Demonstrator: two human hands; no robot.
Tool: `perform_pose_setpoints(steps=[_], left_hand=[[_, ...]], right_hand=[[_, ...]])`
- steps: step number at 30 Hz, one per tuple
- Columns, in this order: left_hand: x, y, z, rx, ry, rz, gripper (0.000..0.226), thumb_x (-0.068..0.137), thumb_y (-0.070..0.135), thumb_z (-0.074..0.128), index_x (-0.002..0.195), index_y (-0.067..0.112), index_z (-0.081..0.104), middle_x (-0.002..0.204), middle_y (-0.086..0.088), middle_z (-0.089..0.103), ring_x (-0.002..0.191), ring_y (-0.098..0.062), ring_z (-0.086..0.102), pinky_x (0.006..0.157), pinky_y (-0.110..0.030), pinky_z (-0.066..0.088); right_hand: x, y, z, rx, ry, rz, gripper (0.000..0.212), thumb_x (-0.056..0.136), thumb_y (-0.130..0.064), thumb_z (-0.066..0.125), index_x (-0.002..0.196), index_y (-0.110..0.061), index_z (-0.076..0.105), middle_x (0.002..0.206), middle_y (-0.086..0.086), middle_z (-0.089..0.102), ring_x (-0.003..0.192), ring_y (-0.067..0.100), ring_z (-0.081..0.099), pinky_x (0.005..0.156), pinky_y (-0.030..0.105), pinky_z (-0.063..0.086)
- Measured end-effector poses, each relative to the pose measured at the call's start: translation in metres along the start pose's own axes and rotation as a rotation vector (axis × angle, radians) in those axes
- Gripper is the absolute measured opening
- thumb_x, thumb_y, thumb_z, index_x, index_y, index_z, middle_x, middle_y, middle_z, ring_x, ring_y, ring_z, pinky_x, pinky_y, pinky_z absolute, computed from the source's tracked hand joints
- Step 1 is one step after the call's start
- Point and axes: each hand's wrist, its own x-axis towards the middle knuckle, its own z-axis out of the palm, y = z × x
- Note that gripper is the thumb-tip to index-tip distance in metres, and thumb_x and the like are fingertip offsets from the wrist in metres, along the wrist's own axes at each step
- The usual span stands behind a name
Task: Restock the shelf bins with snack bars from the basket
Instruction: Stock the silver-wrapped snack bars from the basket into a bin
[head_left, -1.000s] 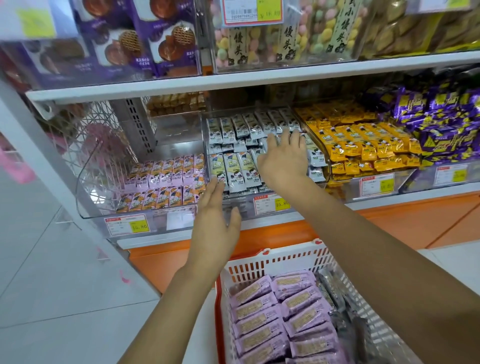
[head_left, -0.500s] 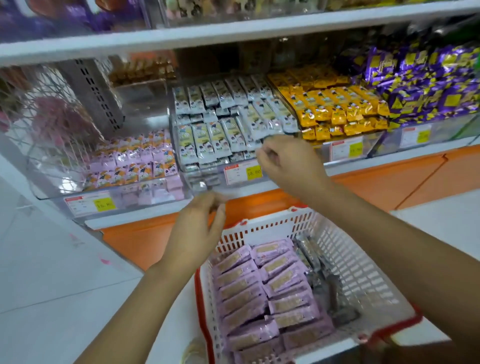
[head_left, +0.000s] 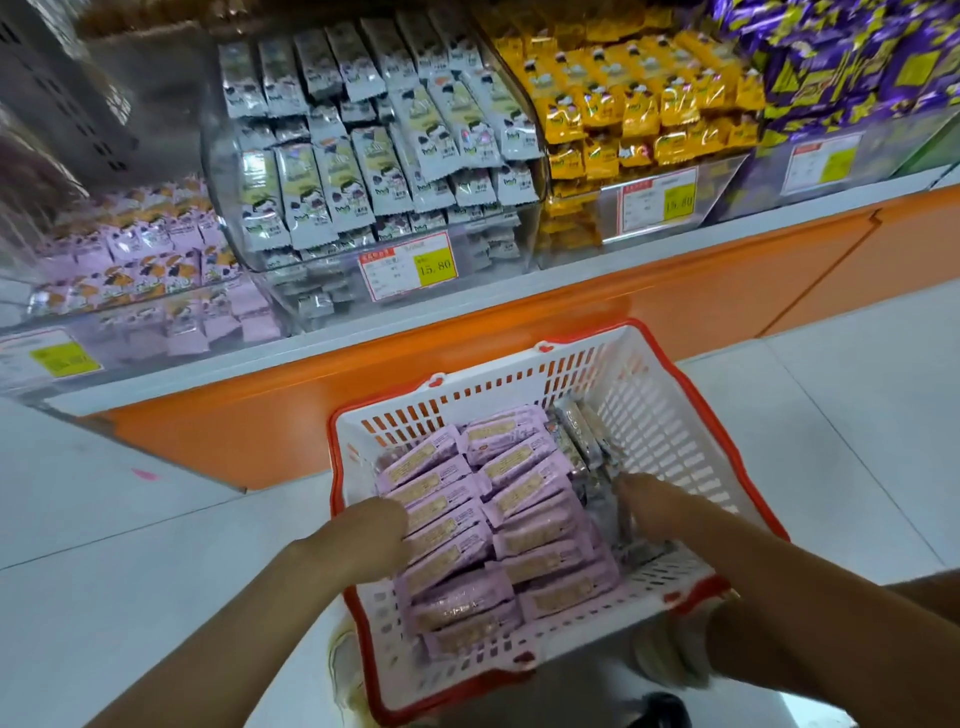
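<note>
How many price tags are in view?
4: far-left tag under shelved pink bars, centre tag under grey bars, third tag by yellow packs, far-right tag by purple packs. Others may be hidden.

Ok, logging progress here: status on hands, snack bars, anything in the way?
Both inside basket: left hand on pink bars, right hand at grey bars; grips too blurred to call. Nothing lifted yet. Nothing in the way.

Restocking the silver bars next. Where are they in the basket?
Head view: silver bars lie along the basket's right side, beside the pink bars, at the right hand.
</note>
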Motion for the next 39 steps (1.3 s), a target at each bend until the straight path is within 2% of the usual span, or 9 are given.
perform_pose_setpoints(steps=[3,7,11,14,20,26,31,36,39], left_hand=[[0.006,-0.002,-0.002,0.015,-0.023,-0.016,0.024,0.096,0.030,0.048,0.105,0.012,0.062,0.104,-0.005,0.062,0.095,-0.018,0.057,0.073,-0.022,0.040],[0.015,-0.003,0.001,-0.007,-0.015,-0.065,0.031,0.092,0.027,0.050,0.062,0.021,0.044,0.067,0.003,0.047,0.065,-0.012,0.049,0.057,-0.024,0.035],[0.020,-0.006,0.000,-0.034,-0.039,-0.071,0.031,0.092,0.027,0.050,0.061,0.023,0.046,0.068,0.003,0.050,0.065,-0.012,0.050,0.057,-0.023,0.037],[0.022,-0.007,-0.002,-0.058,-0.043,-0.062,0.024,0.093,0.028,0.051,0.070,0.021,0.053,0.075,0.002,0.055,0.068,-0.011,0.052,0.057,-0.020,0.037],[0.022,-0.007,-0.001,-0.075,-0.038,-0.059,0.019,0.095,0.030,0.049,0.078,0.022,0.055,0.079,0.004,0.056,0.070,-0.008,0.053,0.055,-0.016,0.035],[0.017,-0.008,-0.005,-0.117,-0.069,-0.039,0.032,0.094,0.030,0.051,0.065,0.016,0.050,0.065,-0.001,0.046,0.056,-0.012,0.042,0.053,-0.024,0.031],[0.006,0.001,-0.020,-0.196,-0.036,0.007,0.037,0.092,0.026,0.050,0.059,0.016,0.038,0.061,-0.001,0.036,0.057,-0.015,0.036,0.057,-0.026,0.028],[-0.013,0.023,-0.037,-0.349,0.017,0.112,0.016,0.095,0.024,0.051,0.084,0.016,0.059,0.085,-0.002,0.054,0.078,-0.012,0.053,0.097,-0.029,0.037],[-0.032,0.041,-0.052,-0.492,0.108,0.158,0.018,0.094,0.024,0.056,0.101,0.014,0.069,0.094,0.008,0.064,0.090,-0.006,0.058,0.091,-0.021,0.042]], right_hand=[[0.022,0.014,0.034,-0.192,0.029,-0.022,0.043,0.099,-0.024,0.042,0.139,-0.008,0.043,0.143,0.014,0.043,0.125,0.033,0.047,0.101,0.039,0.041],[0.037,0.011,0.041,-0.368,-0.041,-0.192,0.037,0.098,-0.015,0.046,0.131,-0.001,0.053,0.145,0.020,0.041,0.141,0.036,0.025,0.115,0.047,0.023],[0.047,0.006,0.032,-0.560,-0.122,-0.157,0.035,0.097,-0.019,0.050,0.130,-0.010,0.058,0.151,0.016,0.033,0.142,0.037,0.020,0.114,0.051,0.021],[0.050,-0.004,0.030,-0.717,-0.164,-0.205,0.043,0.102,-0.020,0.039,0.144,-0.014,0.043,0.159,0.013,0.016,0.147,0.034,0.006,0.117,0.052,0.010],[0.052,-0.001,0.037,-0.714,-0.222,-0.085,0.035,0.099,-0.025,0.047,0.133,-0.023,0.056,0.138,0.006,0.052,0.138,0.036,0.032,0.110,0.066,0.010],[0.031,-0.007,0.021,-0.887,-0.148,-0.156,0.039,0.098,-0.026,0.051,0.136,-0.020,0.050,0.139,0.011,0.049,0.138,0.035,0.033,0.113,0.059,0.013],[-0.002,-0.013,-0.007,-0.857,-0.062,-0.056,0.040,0.091,-0.027,0.058,0.127,-0.012,0.054,0.120,0.011,0.055,0.111,0.030,0.054,0.084,0.043,0.043],[-0.053,-0.020,-0.060,-0.562,0.017,0.055,0.053,0.080,-0.033,0.070,0.126,-0.014,0.051,0.116,0.004,0.060,0.101,0.023,0.061,0.071,0.033,0.046],[-0.096,-0.033,-0.097,-0.148,0.152,-0.042,0.056,0.077,-0.032,0.072,0.124,-0.015,0.047,0.101,-0.002,0.055,0.081,0.011,0.055,0.058,0.020,0.038]])
